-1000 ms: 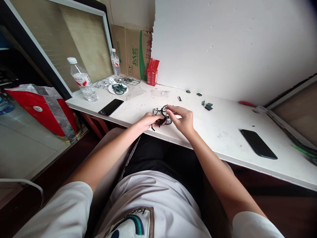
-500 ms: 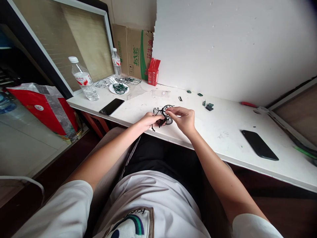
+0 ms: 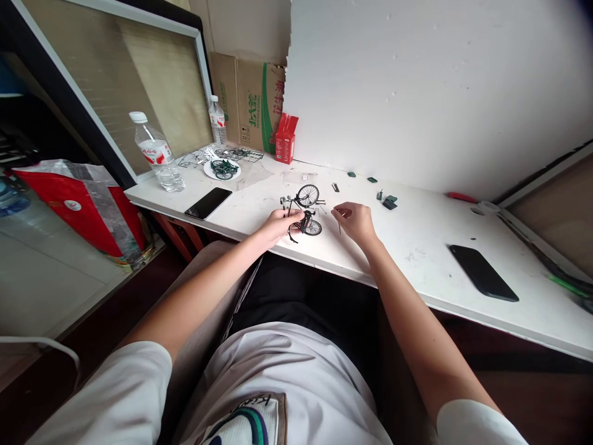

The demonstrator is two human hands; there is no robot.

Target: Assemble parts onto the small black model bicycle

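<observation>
A small black model bicycle (image 3: 307, 216) with two spoked wheels is tilted over the front part of the white table. My left hand (image 3: 281, 226) grips its frame from the left, thumb on top, hiding part of the middle. To the right of the wheels, apart from the bicycle, my right hand (image 3: 353, 220) is closed in a pinch. A thin, dark, stick-like piece (image 3: 340, 228) pokes out below those fingertips; its exact kind is too small to tell.
A phone (image 3: 208, 203) lies left, a black phone-shaped object (image 3: 483, 272) right. Behind are a water bottle (image 3: 158, 154), a white plate (image 3: 208, 173) with a green model bicycle, a red box (image 3: 286, 139) and green pieces (image 3: 390, 202). The table edge (image 3: 333, 262) runs before my lap.
My right hand has moved right, away from the bicycle's wheels, with a thin piece now showing under its fingers. My left hand keeps its grip on the bicycle, which has shifted slightly.
</observation>
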